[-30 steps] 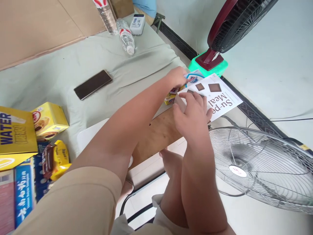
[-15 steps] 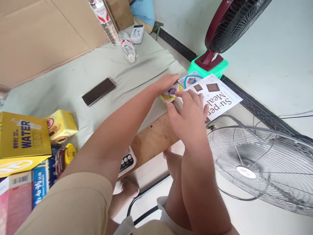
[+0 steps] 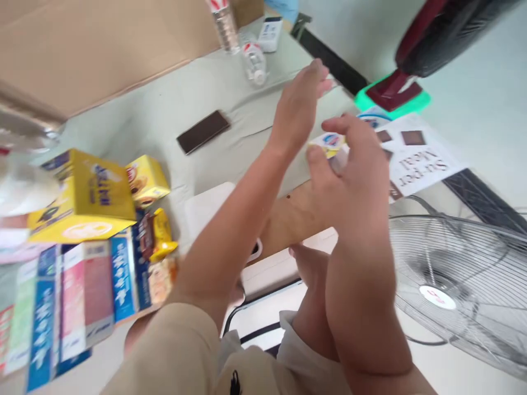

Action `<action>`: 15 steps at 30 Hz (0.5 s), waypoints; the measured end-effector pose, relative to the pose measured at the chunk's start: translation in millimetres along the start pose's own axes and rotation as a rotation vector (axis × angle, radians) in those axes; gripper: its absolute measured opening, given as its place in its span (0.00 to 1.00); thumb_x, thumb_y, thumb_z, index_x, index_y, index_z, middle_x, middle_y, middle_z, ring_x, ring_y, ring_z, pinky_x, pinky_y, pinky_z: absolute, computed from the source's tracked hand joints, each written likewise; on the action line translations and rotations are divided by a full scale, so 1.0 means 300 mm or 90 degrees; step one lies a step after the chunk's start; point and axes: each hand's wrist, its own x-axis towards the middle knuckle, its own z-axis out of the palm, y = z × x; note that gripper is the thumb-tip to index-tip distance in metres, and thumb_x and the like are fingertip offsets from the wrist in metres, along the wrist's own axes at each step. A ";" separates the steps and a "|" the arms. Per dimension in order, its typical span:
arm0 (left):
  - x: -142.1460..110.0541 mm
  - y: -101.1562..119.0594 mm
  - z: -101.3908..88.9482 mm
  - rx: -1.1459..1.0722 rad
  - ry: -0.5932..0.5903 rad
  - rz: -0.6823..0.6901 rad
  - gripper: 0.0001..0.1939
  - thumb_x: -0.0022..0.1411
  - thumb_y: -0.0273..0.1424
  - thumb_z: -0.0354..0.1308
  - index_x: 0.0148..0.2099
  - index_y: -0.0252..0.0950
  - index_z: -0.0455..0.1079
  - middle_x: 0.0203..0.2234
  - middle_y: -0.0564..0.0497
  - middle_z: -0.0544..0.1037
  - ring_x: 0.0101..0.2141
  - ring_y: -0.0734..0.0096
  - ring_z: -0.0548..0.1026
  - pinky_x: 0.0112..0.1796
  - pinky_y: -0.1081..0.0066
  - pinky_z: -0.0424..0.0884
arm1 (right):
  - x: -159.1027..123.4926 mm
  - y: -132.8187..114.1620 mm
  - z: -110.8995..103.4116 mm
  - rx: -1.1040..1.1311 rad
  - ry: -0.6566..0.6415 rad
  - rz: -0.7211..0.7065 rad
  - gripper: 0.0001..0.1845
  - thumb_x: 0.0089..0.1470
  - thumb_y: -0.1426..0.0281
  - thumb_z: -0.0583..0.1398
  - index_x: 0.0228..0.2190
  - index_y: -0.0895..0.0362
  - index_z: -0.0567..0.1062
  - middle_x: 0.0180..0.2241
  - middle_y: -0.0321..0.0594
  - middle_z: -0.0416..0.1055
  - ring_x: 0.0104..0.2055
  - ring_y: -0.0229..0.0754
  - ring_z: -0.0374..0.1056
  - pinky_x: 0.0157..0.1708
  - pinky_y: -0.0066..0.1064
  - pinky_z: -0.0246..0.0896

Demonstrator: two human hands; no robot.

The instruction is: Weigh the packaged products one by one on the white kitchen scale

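At the near wooden edge (image 3: 296,216), the right hand (image 3: 354,164) is half-curled, thumb and forefinger parted, over the left end of the white "Su-per Meal" box (image 3: 426,148); grip cannot be told. Just beyond its thumb, a yellow-and-white box (image 3: 331,141) is partly hidden, while the left hand (image 3: 298,107), fingers extended, holds nothing visible above the pale green cloth (image 3: 247,153). Farther off, a clear bottle (image 3: 254,61) lies on its side.

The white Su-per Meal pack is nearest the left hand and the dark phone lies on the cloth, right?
No, the Su-per Meal pack is nearest the right hand; the head view shows it. The phone does lie on the cloth.
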 end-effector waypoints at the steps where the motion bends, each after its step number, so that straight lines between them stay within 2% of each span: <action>1: -0.085 0.014 -0.056 -0.099 0.022 0.000 0.21 0.81 0.33 0.37 0.48 0.35 0.73 0.56 0.46 0.81 0.57 0.63 0.80 0.59 0.63 0.72 | -0.012 -0.027 0.010 0.045 -0.018 -0.036 0.18 0.64 0.66 0.56 0.53 0.53 0.74 0.61 0.47 0.75 0.69 0.50 0.68 0.70 0.52 0.62; 3: -0.277 0.011 -0.182 -0.165 0.061 0.057 0.16 0.79 0.34 0.43 0.48 0.36 0.72 0.52 0.46 0.82 0.57 0.63 0.79 0.59 0.63 0.72 | -0.046 -0.083 0.046 0.138 -0.081 -0.091 0.16 0.63 0.68 0.57 0.51 0.54 0.75 0.56 0.46 0.79 0.61 0.46 0.75 0.64 0.45 0.70; 5: -0.474 -0.027 -0.316 -0.119 0.134 0.088 0.15 0.77 0.39 0.47 0.48 0.40 0.72 0.50 0.47 0.83 0.56 0.63 0.79 0.59 0.63 0.73 | -0.093 -0.142 0.097 0.184 -0.159 -0.129 0.15 0.63 0.67 0.58 0.49 0.53 0.76 0.51 0.44 0.81 0.55 0.46 0.78 0.60 0.44 0.74; 8: -0.734 -0.108 -0.512 0.017 0.217 0.071 0.12 0.73 0.40 0.52 0.47 0.41 0.73 0.47 0.48 0.84 0.53 0.62 0.80 0.59 0.61 0.74 | -0.187 -0.235 0.187 0.155 -0.278 -0.167 0.15 0.61 0.64 0.59 0.48 0.51 0.78 0.45 0.42 0.82 0.50 0.48 0.79 0.54 0.46 0.75; 10: -0.868 -0.156 -0.617 0.090 0.255 0.039 0.12 0.72 0.40 0.53 0.46 0.42 0.74 0.47 0.48 0.84 0.53 0.59 0.80 0.58 0.59 0.75 | -0.259 -0.296 0.250 0.132 -0.346 -0.191 0.16 0.60 0.63 0.60 0.48 0.51 0.78 0.44 0.43 0.83 0.49 0.50 0.79 0.50 0.45 0.76; 12: -0.965 -0.197 -0.687 0.094 0.268 -0.008 0.13 0.72 0.42 0.52 0.47 0.42 0.75 0.47 0.47 0.84 0.53 0.58 0.80 0.58 0.57 0.75 | -0.328 -0.350 0.312 0.119 -0.401 -0.216 0.16 0.59 0.64 0.59 0.47 0.52 0.79 0.44 0.43 0.83 0.49 0.50 0.80 0.49 0.44 0.75; 15: -1.046 -0.250 -0.727 -0.005 0.267 -0.057 0.18 0.75 0.43 0.48 0.54 0.41 0.73 0.55 0.45 0.81 0.59 0.57 0.77 0.63 0.56 0.71 | -0.406 -0.414 0.405 0.082 -0.463 -0.235 0.17 0.59 0.64 0.58 0.47 0.53 0.80 0.45 0.44 0.84 0.49 0.51 0.80 0.49 0.44 0.74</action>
